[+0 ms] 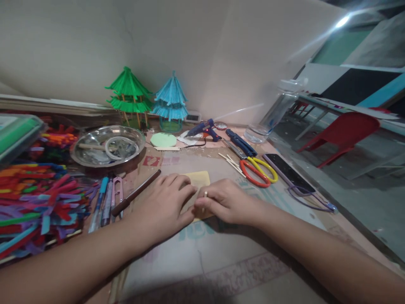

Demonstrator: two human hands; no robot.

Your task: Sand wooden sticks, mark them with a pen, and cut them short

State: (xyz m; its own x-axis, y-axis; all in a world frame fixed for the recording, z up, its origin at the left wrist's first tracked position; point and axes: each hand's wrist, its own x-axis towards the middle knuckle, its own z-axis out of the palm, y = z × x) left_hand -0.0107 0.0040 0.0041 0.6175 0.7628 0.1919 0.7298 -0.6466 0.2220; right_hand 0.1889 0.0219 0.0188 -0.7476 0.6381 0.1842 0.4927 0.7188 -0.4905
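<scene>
A small yellow sheet (201, 179) lies on the printed cardboard (221, 253) in front of me. My left hand (166, 200) rests flat over its left side, fingers stretched and slightly apart. Over the right part of the sheet, my right hand (226, 202) pinches a thin wooden stick (205, 194) between thumb and fingers; only its pale tip shows above the thumb. The rest of the stick is mostly hidden by the hand. Just left of my left hand is a brown pen (136, 193).
Behind stand green (128, 95) and blue (171, 99) pagoda models, a glue gun (205, 129) and a metal plate (76, 147). Scissors (255, 178), a cutter (240, 142), loose sticks (236, 166), a phone (287, 173) and a clear bottle (272, 114) sit right; pipe cleaners (41, 207) pile left.
</scene>
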